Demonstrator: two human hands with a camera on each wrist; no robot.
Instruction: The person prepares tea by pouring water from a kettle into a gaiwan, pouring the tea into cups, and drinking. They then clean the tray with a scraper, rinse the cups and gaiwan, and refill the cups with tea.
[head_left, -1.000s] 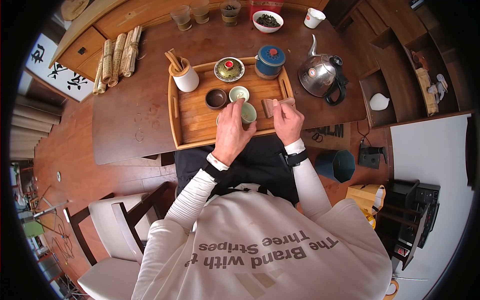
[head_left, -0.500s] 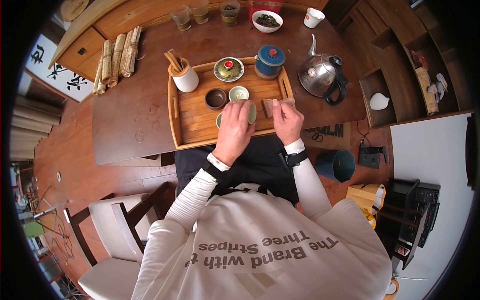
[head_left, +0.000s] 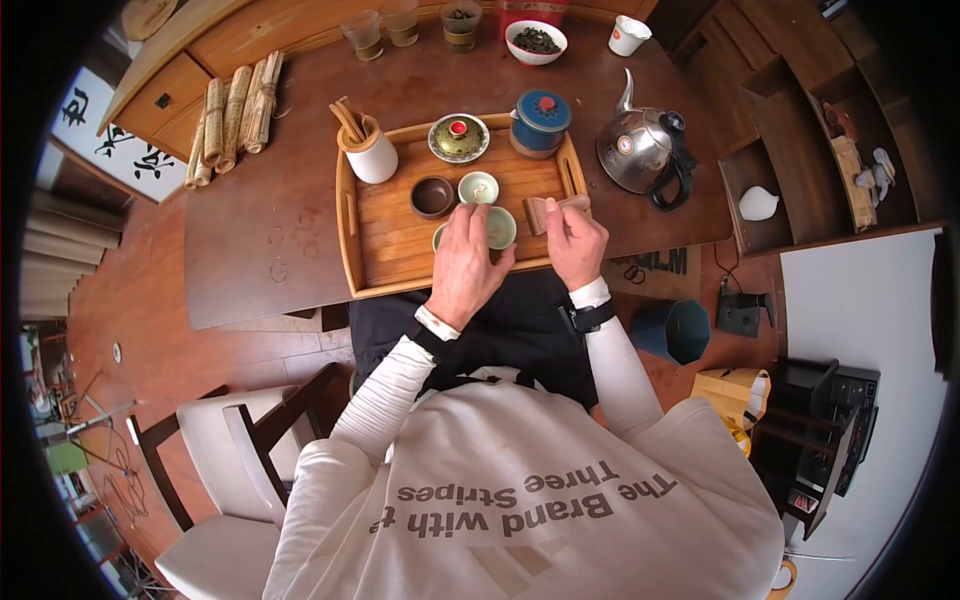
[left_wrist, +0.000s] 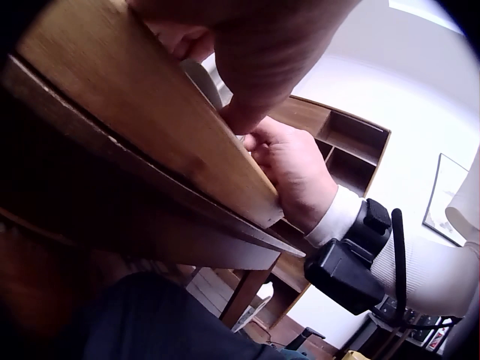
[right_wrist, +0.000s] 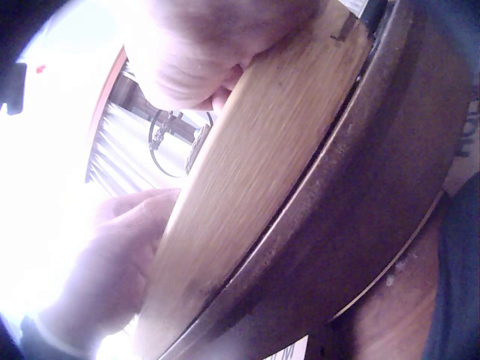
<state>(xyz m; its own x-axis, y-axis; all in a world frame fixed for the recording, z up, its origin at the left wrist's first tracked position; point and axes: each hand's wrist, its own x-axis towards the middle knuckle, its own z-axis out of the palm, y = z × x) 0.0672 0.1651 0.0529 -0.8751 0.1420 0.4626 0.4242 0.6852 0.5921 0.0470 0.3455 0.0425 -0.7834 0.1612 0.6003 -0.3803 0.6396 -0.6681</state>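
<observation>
Tabletop: the dark wooden table (head_left: 255, 215) is carrying bamboo scrolls (head_left: 232, 118) at the far left, a row of glasses (head_left: 401, 28) and a white bowl of tea leaves (head_left: 527, 58) along the far side, and a white cup (head_left: 627, 40) at the far right.
Kettle: the steel kettle (head_left: 633, 150) is standing just outside the tray's right side, its spout pointing away from the person.
Tray: the wooden tray (head_left: 347, 225) is holding a white jar with wooden tools (head_left: 372, 160), an olive lidded bowl (head_left: 462, 140) and a blue lidded canister (head_left: 540, 128) along its far side.
In the way: a dark brown cup (head_left: 432, 198) and a second celadon cup (head_left: 489, 185) are sitting just beyond the left fingers; a third celadon cup (head_left: 437, 237) is lying mostly hidden behind that hand. The tray's near wall is blocking much of both wrist views.
Left hand: the left hand (head_left: 465, 258) is reaching over the tray's near edge, thumb and fingers pinching the nearest celadon cup (head_left: 502, 229).
Nearest cup: it is sitting to the right of the left fingers, between the two hands, its round mouth facing up.
Right hand: the right hand (head_left: 578, 243) is pinching a flat brown piece (head_left: 536, 216) between thumb and fingers.
Brown piece: it is lying just beyond the right fingertips, its long axis running roughly crosswise, one end pointing at the cups, the other at the tray's right side.
</observation>
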